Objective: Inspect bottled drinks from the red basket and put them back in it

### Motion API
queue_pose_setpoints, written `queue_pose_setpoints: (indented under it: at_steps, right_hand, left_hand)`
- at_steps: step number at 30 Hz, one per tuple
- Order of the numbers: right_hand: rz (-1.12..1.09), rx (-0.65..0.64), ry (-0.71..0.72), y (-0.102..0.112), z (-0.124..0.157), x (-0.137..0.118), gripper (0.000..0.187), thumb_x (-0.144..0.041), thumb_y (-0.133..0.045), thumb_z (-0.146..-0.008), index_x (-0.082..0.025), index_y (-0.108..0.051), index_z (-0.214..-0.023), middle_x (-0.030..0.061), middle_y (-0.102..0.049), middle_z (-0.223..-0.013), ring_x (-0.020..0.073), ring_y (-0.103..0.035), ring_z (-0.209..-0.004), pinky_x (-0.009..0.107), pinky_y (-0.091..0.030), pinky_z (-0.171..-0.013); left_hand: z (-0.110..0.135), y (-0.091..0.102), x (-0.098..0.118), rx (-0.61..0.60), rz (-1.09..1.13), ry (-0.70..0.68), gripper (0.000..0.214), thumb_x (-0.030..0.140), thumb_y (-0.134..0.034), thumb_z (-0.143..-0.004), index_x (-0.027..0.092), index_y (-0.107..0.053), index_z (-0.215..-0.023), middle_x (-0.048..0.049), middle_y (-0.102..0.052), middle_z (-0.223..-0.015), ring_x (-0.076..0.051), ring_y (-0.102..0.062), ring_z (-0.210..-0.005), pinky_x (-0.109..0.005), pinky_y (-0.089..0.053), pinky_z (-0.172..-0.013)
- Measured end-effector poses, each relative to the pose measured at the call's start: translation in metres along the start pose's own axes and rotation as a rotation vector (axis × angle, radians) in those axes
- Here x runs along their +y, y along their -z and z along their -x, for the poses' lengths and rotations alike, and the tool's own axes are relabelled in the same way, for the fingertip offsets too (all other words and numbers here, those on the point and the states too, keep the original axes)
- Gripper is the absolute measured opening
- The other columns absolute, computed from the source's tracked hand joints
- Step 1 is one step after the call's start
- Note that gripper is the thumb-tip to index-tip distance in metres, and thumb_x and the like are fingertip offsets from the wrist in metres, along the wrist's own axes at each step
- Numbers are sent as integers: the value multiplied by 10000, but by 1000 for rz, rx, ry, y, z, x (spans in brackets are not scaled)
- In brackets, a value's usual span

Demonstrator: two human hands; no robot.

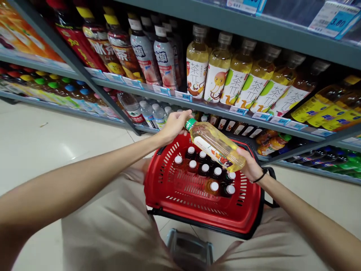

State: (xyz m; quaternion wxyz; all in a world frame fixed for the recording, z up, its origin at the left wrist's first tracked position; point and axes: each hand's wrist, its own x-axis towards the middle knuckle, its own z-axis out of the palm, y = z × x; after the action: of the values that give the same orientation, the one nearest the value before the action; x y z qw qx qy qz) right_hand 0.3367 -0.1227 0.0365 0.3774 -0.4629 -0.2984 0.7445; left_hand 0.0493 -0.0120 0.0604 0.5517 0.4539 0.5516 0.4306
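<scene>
A clear bottle of yellow drink (217, 141) with a white picture label lies tilted across both hands, above the basket. My left hand (176, 124) is closed around its neck and cap end, beside a green band. The bottle's base rests in the grip of my right hand (248, 163), which wears a black band at the wrist. Below is a red plastic shopping basket (186, 210) with black handles. Inside it stand several bottles with white caps (205, 168), most dark, a few reddish or amber.
In front, a shelf (214, 105) carries upright yellow tea bottles (222, 71), grey-labelled bottles (166, 60) and brown tea bottles (121, 45). More drinks line the lower shelf, partly behind the basket. A grey stool-like object (190, 248) sits between my legs on the tiled floor (56, 135).
</scene>
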Motion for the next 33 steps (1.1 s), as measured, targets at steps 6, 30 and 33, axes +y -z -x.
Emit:
queue_pose_setpoints:
  at_steps: [6,30,33]
  right_hand:
    - [-54,148,167,8,-12,-6,573,-591,-829,-776,-181,-744,-1169,97,-788,-1142,256,-758,-837,280,-591,-477]
    - [730,69,706,8,14,-21,714,-398,-933,-721,-183,-630,-1331,145,-683,-1307,300,-697,-1168,419,-582,-1042]
    - [910,63,834,9,18,-22,741,-394,-928,-741,-200,-609,-1381,145,-687,-1318,309,-696,-1181,450,-558,-1078]
  left_hand:
    - [17,2,2,-53,-80,47,301,328,-519,-975,133,-650,-788,21,-539,-499,-84,-425,-314,-204,-214,-330]
    - [7,10,-17,37,-305,-23,363,418,-576,-764,118,-777,-722,-48,-668,-612,-157,-552,-595,-230,-408,-535]
    - [6,11,-13,34,-319,-37,358,416,-575,-787,126,-771,-715,-41,-658,-601,-154,-533,-578,-240,-393,-543]
